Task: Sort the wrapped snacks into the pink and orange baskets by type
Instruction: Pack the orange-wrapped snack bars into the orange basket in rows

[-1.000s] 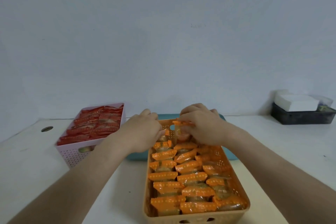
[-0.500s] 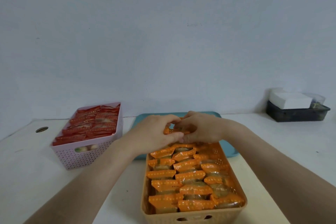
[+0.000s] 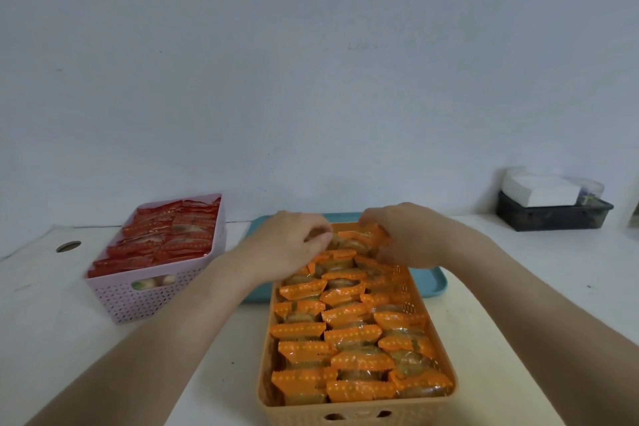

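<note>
Handling snacks (image 3: 345,332) at orange basket's (image 3: 297,411) far end.
Right hand (image 3: 415,235) fingers (image 3: 375,218) curl round one snack (image 3: 363,237); left hand (image 3: 288,247) fingers curled, hold unclear.

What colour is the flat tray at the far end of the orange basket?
Teal blue; the tray shows best in the head view.

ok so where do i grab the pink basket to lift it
Probably the handle slot in the near end wall of the pink basket, hooked from the near side: it is the only cutout showing, and red snacks fill it to the rim.
</note>
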Demonstrator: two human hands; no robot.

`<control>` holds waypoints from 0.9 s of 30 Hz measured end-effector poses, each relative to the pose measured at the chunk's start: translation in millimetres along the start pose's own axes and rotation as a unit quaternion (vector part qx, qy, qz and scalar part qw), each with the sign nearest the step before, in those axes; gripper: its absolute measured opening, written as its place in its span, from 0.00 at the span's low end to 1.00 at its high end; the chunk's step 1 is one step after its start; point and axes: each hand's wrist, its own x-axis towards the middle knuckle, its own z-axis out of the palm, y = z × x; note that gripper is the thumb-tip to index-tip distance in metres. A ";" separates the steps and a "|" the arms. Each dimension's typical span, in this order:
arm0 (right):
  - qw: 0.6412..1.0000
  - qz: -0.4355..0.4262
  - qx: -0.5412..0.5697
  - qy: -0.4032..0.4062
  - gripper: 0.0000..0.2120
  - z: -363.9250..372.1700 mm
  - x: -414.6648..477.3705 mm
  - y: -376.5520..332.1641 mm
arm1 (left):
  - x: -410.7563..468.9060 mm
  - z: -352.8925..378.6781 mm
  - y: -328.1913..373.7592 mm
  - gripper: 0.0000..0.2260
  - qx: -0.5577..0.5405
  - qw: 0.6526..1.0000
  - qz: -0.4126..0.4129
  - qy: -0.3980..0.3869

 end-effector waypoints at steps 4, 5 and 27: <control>0.999 -0.018 -0.013 0.047 0.22 11.9 -3.5 -1.2 | 10.8 6.4 15.8 0.22 -0.024 0.999 0.030 0.016; 0.999 -0.021 0.001 0.047 0.22 13.6 -4.2 -0.5 | 13.2 10.5 19.3 0.22 -0.027 0.999 0.028 -0.004; 0.990 0.111 -0.083 -0.024 0.08 6.7 41.8 -17.2 | 7.4 31.7 1.0 0.15 0.026 0.999 -0.024 0.000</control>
